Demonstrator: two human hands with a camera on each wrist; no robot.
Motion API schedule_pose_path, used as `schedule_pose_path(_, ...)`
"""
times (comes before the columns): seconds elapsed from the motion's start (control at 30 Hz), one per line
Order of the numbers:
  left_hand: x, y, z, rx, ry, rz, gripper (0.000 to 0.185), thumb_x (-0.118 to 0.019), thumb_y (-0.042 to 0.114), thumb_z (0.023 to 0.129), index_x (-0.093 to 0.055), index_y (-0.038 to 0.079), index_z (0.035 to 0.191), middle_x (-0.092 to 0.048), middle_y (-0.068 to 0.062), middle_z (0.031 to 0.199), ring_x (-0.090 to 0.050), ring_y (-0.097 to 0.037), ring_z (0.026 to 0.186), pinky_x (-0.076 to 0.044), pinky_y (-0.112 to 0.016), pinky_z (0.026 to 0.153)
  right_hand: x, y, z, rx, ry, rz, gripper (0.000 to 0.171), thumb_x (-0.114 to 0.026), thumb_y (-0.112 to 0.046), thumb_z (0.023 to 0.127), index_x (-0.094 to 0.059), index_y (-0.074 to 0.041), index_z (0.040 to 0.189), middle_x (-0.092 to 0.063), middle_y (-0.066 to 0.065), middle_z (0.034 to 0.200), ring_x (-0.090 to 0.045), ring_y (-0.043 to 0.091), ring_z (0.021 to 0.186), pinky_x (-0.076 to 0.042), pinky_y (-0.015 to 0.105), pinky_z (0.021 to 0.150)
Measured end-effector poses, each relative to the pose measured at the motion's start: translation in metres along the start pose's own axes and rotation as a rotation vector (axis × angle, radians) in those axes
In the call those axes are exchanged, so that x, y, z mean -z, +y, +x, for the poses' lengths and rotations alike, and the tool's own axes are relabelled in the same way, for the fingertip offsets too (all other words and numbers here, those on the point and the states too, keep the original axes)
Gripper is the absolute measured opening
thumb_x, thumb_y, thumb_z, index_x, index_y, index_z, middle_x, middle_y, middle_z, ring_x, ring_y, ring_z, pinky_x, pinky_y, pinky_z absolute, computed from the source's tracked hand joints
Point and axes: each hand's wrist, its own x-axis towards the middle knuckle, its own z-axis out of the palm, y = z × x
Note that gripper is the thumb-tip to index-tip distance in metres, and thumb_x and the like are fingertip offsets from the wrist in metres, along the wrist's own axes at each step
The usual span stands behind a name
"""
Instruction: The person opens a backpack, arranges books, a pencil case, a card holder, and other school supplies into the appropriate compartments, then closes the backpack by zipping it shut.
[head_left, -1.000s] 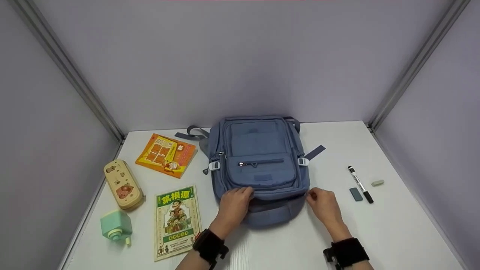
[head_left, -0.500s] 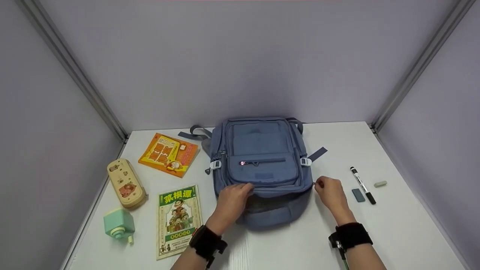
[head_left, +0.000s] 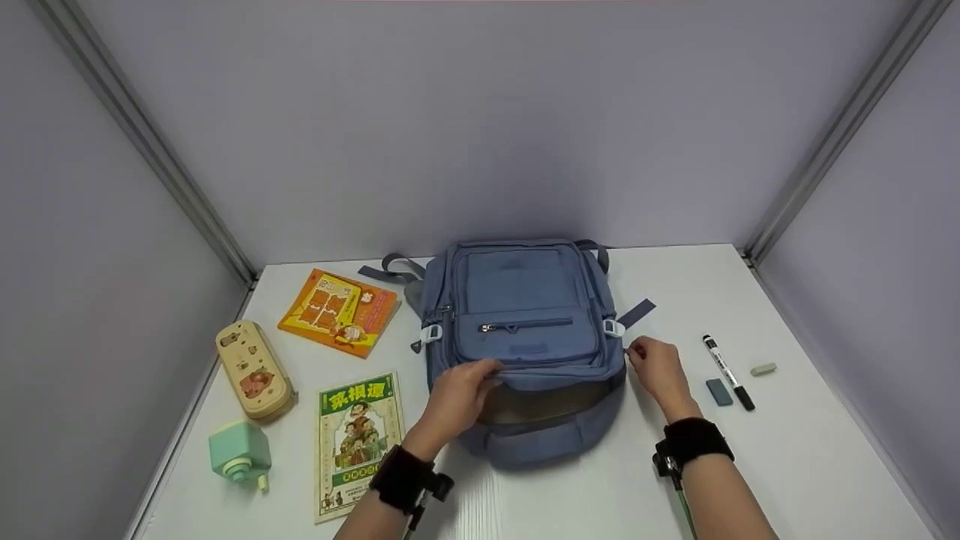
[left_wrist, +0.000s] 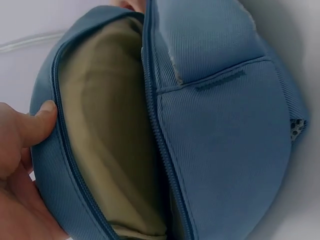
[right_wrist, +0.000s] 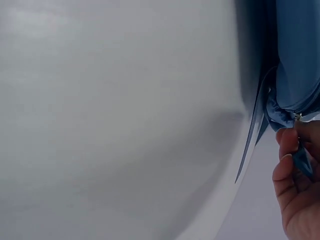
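A blue backpack lies on its back with its carrying end toward me. Its main compartment is unzipped along the near side, and a tan lining shows in the gap. My left hand grips the upper edge of that opening, thumb on the fabric beside the zipper teeth in the left wrist view. At the bag's right side my right hand pinches a blue zipper pull, close to the metal slider. What lies deep inside the bag is hidden.
Left of the bag lie an orange book, a green-and-cream book, a yellow pencil case and a mint pencil sharpener. On the right are a marker, a dark eraser and a pale green stick-like piece. Panels enclose the table.
My right hand has moved away from me along the bag's right side with the zipper pull. The opening has widened, showing more lining; my left hand has lifted its upper edge slightly.
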Motion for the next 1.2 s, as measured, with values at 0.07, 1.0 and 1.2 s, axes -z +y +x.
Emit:
schedule_pose_path(0.07,0.002,0.000,-0.001,0.010,-0.017,-0.037,0.011,-0.069,0.013,0.092,-0.068,0.014,0.103,-0.072,-0.001,0.096,-0.069,-0.019,0.086,-0.054,-0.038,0.073,-0.001,0.001,0.004,-0.013,-0.008,-0.002,0.009,-0.062,-0.001,0.091,-0.068,0.004,0.088,-0.068,0.015,0.079,-0.063,0.030,0.074,-0.050,0.046,0.069)
schedule_pose_path(1.0,-0.008,0.000,0.000,0.090,-0.016,-0.086,0.011,-0.068,0.021,0.093,-0.068,0.018,0.103,-0.072,0.002,0.098,-0.069,-0.018,0.087,-0.054,-0.037,0.072,0.014,-0.004,0.026,-0.079,-0.075,0.074,0.039,-0.049,0.003,0.091,-0.053,0.012,0.129,-0.061,0.031,0.116,-0.059,0.044,0.107,-0.046,0.054,0.088)
schedule_pose_path(1.2,-0.007,-0.001,0.000,0.104,0.041,-0.065,0.012,-0.069,0.021,0.092,-0.068,0.017,0.102,-0.072,0.002,0.098,-0.069,-0.020,0.087,-0.054,-0.041,0.070,0.021,-0.033,0.015,0.088,-0.059,0.206,0.046,-0.061,-0.018,0.097,-0.051,0.004,0.136,-0.057,0.025,0.128,-0.053,0.041,0.119,-0.042,0.054,0.096)
